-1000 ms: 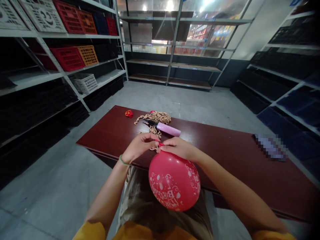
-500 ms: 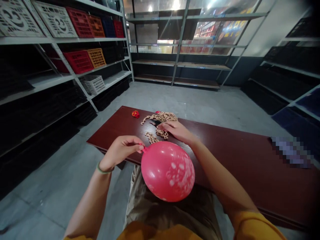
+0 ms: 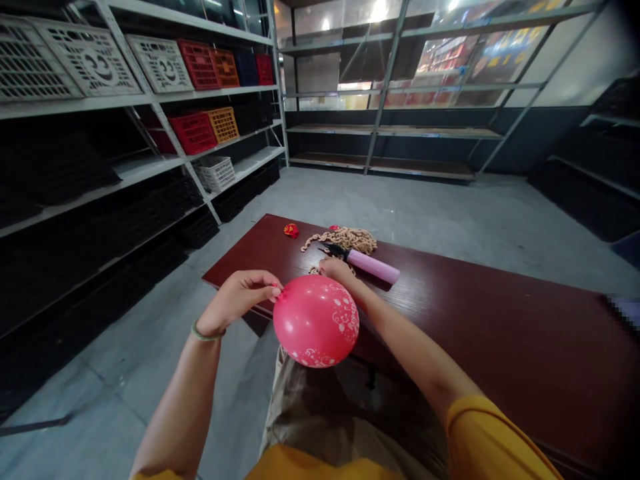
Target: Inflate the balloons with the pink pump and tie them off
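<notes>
My left hand (image 3: 245,300) pinches the tied neck of an inflated pink balloon (image 3: 313,323) with white printing. The balloon hangs above my lap, at the table's front edge. Over the table, my right hand (image 3: 337,270) is closed, its fingers curled down at a few short bits of beige knotted cord (image 3: 314,270). What those fingers grip is hidden. Just beyond lies a balloon hand pump with a lilac barrel (image 3: 375,267) and a black nozzle end. Behind the pump is a larger heap of the beige cord (image 3: 355,239).
A small red and yellow item (image 3: 291,231) lies near the far left corner of the dark red table (image 3: 475,307). Shelves with white crates (image 3: 159,63) and red crates (image 3: 194,132) stand left. A metal rack (image 3: 383,87) spans the back.
My right hand has drawn back from the pump toward me and curled, uncovering the lilac barrel. The balloon has turned slightly and moved left, still in my left hand. The view has swung left.
</notes>
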